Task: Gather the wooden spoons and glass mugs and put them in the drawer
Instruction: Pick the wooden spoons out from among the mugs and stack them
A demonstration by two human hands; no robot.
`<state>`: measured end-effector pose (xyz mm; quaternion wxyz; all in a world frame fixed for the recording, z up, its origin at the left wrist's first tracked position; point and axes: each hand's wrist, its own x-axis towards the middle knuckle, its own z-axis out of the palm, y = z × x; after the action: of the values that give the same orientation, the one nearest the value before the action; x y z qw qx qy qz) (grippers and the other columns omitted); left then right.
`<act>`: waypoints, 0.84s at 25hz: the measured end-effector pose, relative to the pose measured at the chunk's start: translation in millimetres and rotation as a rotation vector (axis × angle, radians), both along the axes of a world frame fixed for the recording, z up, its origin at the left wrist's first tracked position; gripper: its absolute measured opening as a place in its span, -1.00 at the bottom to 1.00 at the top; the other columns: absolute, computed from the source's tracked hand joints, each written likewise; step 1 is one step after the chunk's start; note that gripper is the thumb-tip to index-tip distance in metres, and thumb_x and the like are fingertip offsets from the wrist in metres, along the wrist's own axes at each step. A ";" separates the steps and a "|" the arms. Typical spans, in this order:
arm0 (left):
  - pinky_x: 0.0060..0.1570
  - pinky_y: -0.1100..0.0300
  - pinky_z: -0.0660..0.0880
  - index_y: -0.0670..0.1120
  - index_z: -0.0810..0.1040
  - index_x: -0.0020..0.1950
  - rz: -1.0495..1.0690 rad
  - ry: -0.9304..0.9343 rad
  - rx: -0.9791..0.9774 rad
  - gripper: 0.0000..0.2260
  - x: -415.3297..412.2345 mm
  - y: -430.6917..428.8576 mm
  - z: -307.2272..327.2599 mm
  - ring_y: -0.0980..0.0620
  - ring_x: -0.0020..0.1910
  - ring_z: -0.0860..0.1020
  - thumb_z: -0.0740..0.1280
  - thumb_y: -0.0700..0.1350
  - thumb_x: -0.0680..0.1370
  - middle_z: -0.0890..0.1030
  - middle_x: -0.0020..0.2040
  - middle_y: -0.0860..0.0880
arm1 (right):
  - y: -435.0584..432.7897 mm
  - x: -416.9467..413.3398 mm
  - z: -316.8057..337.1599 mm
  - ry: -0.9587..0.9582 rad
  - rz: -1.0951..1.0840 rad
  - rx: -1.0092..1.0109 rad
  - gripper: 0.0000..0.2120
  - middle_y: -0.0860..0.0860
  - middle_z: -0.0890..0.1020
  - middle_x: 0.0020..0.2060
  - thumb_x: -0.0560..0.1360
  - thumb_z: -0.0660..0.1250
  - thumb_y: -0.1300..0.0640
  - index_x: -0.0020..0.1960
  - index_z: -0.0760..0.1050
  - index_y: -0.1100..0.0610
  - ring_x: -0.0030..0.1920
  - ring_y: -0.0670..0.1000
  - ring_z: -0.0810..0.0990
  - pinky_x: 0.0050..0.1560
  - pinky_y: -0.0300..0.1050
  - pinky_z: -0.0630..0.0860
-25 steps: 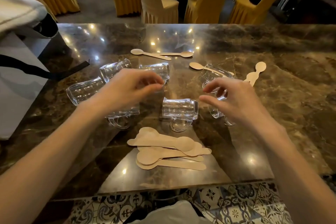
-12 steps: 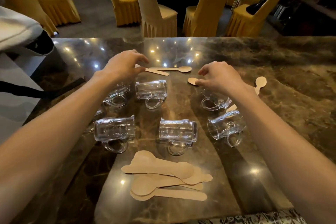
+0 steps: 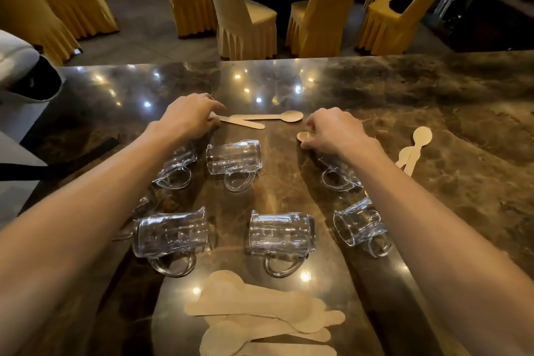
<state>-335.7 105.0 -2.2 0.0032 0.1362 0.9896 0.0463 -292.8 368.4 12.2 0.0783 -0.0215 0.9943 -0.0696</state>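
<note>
Fingers of left hand (image 3: 187, 118) curled onto far spoon (image 3: 245, 122); right hand (image 3: 332, 131) fingers pinching spoon bowl (image 3: 302, 136)

left hand (image 3: 189, 118) curled, right hand (image 3: 332, 131) pinching

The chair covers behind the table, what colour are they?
Yellow chair covers, one cream; the head view shows them.

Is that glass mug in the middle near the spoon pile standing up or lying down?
Lying down. The mug rests on its side on the table, handle toward the camera.
</note>
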 end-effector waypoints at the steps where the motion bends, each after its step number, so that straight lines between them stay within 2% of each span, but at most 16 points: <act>1: 0.10 -0.04 0.45 0.04 0.51 0.28 -0.011 0.001 -0.021 -0.69 -2.9 -0.3 -0.5 -0.14 0.22 0.49 0.32 -0.04 0.53 0.50 0.31 -0.06 | -1.3 -2.2 -2.2 -0.022 -0.002 0.026 -0.63 0.10 0.62 0.04 0.43 0.41 0.00 0.18 0.50 0.10 0.00 0.13 0.57 -0.10 -0.03 0.49; 5: 0.03 0.03 0.45 0.03 0.59 0.18 -0.054 0.040 -0.078 -0.76 -10.9 -3.3 -1.9 -0.11 0.11 0.55 0.34 -0.08 0.52 0.61 0.16 -0.06 | -2.7 -9.3 -8.5 -0.038 -0.002 0.045 -0.69 0.11 0.61 0.04 0.45 0.40 0.07 0.17 0.51 0.10 -0.03 0.13 0.55 -0.12 -0.02 0.47; 8: 0.14 0.03 0.37 0.00 0.60 0.13 -0.095 0.097 -0.073 -0.80 -11.9 -5.7 -4.0 -0.10 0.11 0.54 0.34 -0.07 0.51 0.63 0.10 -0.06 | -3.5 -9.1 -8.6 -0.039 0.014 0.019 -0.67 0.11 0.61 0.06 0.44 0.42 0.05 0.17 0.51 0.09 0.03 0.14 0.58 0.02 0.05 0.54; 10: 0.22 0.01 0.31 0.00 0.59 0.13 -0.105 0.104 -0.078 -0.81 -11.7 -8.2 -3.9 -0.09 0.14 0.54 0.33 -0.07 0.52 0.63 0.11 -0.04 | -5.9 -2.7 -4.6 0.046 0.035 -0.060 -0.68 0.10 0.62 0.07 0.45 0.42 0.07 0.19 0.52 0.07 0.04 0.12 0.58 0.05 0.04 0.54; 13: 0.18 0.01 0.31 -0.01 0.58 0.12 -0.117 0.143 -0.076 -0.79 -9.5 -13.0 2.8 -0.12 0.11 0.54 0.37 -0.11 0.49 0.63 0.07 -0.07 | -14.0 13.7 14.4 0.281 0.102 -0.256 -0.68 0.06 0.62 0.06 0.44 0.43 0.08 0.18 0.53 0.08 0.03 0.06 0.59 0.04 -0.06 0.52; 15: 0.11 0.01 0.37 -0.04 0.58 0.11 -0.119 0.203 -0.036 -0.76 -5.2 -14.5 15.2 -0.15 0.06 0.55 0.41 -0.16 0.45 0.63 0.05 -0.10 | -22.0 28.4 34.9 0.375 0.157 -0.356 -0.66 0.03 0.63 0.03 0.41 0.45 0.05 0.16 0.55 0.09 -0.03 0.00 0.58 -0.04 -0.17 0.51; 17: 0.05 -0.02 0.42 -0.06 0.57 0.13 -0.123 0.251 0.024 -0.76 2.0 -13.9 30.8 -0.16 0.05 0.55 0.39 -0.18 0.47 0.63 0.06 -0.13 | -30.1 48.1 53.5 0.405 0.232 -0.399 -0.67 0.01 0.63 0.01 0.41 0.45 0.02 0.14 0.57 0.08 -0.09 -0.07 0.54 -0.14 -0.31 0.40; 19: 0.02 -0.03 0.44 -0.04 0.56 0.15 -0.140 0.248 0.108 -0.79 15.6 -10.4 45.7 -0.12 0.06 0.54 0.33 -0.13 0.52 0.62 0.08 -0.10 | -37.0 72.6 65.4 0.394 0.308 -0.402 -0.68 -0.02 0.62 0.00 0.41 0.44 -0.01 0.13 0.57 0.06 -0.11 -0.10 0.50 -0.13 -0.28 0.40; 21: 0.01 0.05 0.46 -0.02 0.55 0.15 -0.160 0.223 0.235 -0.80 38.9 -4.7 59.0 -0.03 0.05 0.54 0.30 -0.05 0.54 0.61 0.07 -0.05 | -44.5 98.0 69.3 0.352 0.369 -0.395 -0.67 -0.05 0.60 -0.03 0.42 0.42 -0.04 0.14 0.57 0.04 -0.13 -0.11 0.46 -0.15 -0.28 0.37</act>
<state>-296.8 100.4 56.8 -0.1189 0.2181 0.9576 0.1457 -194.8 323.9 81.5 -0.0894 -0.2281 0.9390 -0.2413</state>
